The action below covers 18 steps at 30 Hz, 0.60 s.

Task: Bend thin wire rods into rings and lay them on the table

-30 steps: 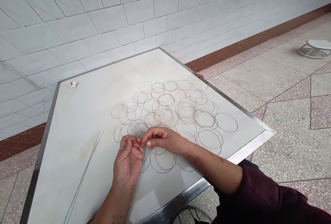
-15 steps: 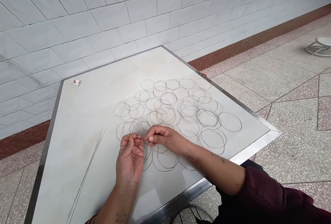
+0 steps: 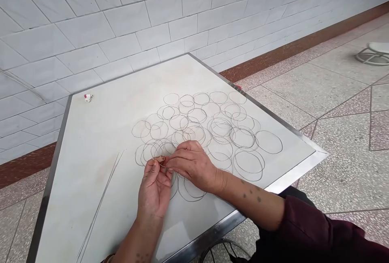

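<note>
My left hand (image 3: 155, 186), palm up, pinches a thin wire between thumb and fingers; a tan band or wrap shows at a fingertip. My right hand (image 3: 194, 163), back upward, closes its fingers on the wire close to the left fingertips, and covers part of it. Around and under both hands lie many thin wire rings (image 3: 249, 150), overlapping in rows on the white table (image 3: 100, 133). To the left of my left hand rest a few straight wires (image 3: 100, 204).
A small red and white object (image 3: 88, 98) sits at the table's far left corner. Metal edging (image 3: 304, 161) frames the tabletop. Behind is a white tiled wall (image 3: 127, 16). A stool (image 3: 375, 53) stands on the floor at the far right.
My right hand has rolled over so its back now faces up, with its fingers closer to the left fingertips. The left hand has barely moved; the view has shifted slightly.
</note>
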Each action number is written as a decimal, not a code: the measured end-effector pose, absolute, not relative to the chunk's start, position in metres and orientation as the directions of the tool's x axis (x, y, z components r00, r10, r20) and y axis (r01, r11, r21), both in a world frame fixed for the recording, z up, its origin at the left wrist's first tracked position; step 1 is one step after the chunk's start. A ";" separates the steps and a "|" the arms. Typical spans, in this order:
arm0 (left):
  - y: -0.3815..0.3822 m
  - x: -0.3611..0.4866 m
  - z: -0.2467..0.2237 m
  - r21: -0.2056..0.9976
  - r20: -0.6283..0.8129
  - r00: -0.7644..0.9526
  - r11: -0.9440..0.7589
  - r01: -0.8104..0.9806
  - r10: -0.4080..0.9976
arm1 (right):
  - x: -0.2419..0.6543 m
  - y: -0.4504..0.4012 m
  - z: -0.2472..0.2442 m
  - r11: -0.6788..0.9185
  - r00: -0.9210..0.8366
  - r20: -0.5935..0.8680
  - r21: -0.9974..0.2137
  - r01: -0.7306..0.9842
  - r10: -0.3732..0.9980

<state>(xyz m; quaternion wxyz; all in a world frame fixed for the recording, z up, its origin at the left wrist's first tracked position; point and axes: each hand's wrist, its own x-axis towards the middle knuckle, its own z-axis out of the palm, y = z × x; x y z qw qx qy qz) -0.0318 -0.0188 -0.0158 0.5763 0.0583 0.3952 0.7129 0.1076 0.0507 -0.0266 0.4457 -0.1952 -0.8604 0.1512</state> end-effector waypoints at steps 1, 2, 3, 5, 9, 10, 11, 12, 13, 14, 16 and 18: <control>-0.019 -0.031 -0.015 0.625 -0.373 -0.320 -0.019 -0.780 0.871 | 0.107 0.050 -0.027 0.882 -0.526 0.710 -0.419 0.218 0.467; -0.019 -0.030 -0.014 0.619 -0.373 -0.314 -0.018 -0.785 0.873 | 0.107 0.050 -0.029 0.885 -0.522 0.716 -0.405 0.231 0.464; -0.019 -0.030 -0.014 0.613 -0.373 -0.310 -0.018 -0.790 0.874 | 0.106 0.050 -0.030 0.887 -0.516 0.723 -0.394 0.239 0.460; -0.019 -0.029 -0.013 0.601 -0.375 -0.308 -0.023 -0.799 0.874 | 0.106 0.049 -0.032 0.893 -0.502 0.739 -0.375 0.248 0.449; -0.018 -0.028 -0.013 0.580 -0.387 -0.313 -0.035 -0.814 0.867 | 0.105 0.049 -0.036 0.899 -0.494 0.752 -0.353 0.259 0.437; -0.018 -0.027 -0.013 0.576 -0.389 -0.315 -0.038 -0.817 0.866 | 0.105 0.048 -0.036 0.902 -0.494 0.754 -0.347 0.258 0.432; -0.018 -0.027 -0.014 0.574 -0.390 -0.315 -0.038 -0.818 0.865 | 0.105 0.048 -0.036 0.903 -0.495 0.756 -0.343 0.259 0.429; -0.017 -0.027 -0.014 0.574 -0.391 -0.313 -0.037 -0.818 0.866 | 0.105 0.048 -0.035 0.904 -0.494 0.758 -0.338 0.261 0.426; -0.017 -0.027 -0.015 0.573 -0.390 -0.312 -0.036 -0.819 0.867 | 0.105 0.048 -0.035 0.905 -0.492 0.760 -0.334 0.265 0.424; -0.017 -0.028 -0.015 0.572 -0.389 -0.312 -0.038 -0.820 0.867 | 0.105 0.048 -0.035 0.905 -0.489 0.762 -0.329 0.270 0.424; -0.017 -0.028 -0.015 0.566 -0.391 -0.312 -0.041 -0.823 0.866 | 0.104 0.047 -0.034 0.903 -0.487 0.762 -0.325 0.282 0.426; -0.017 -0.028 -0.015 0.565 -0.390 -0.314 -0.044 -0.824 0.866 | 0.104 0.047 -0.034 0.901 -0.489 0.759 -0.322 0.290 0.429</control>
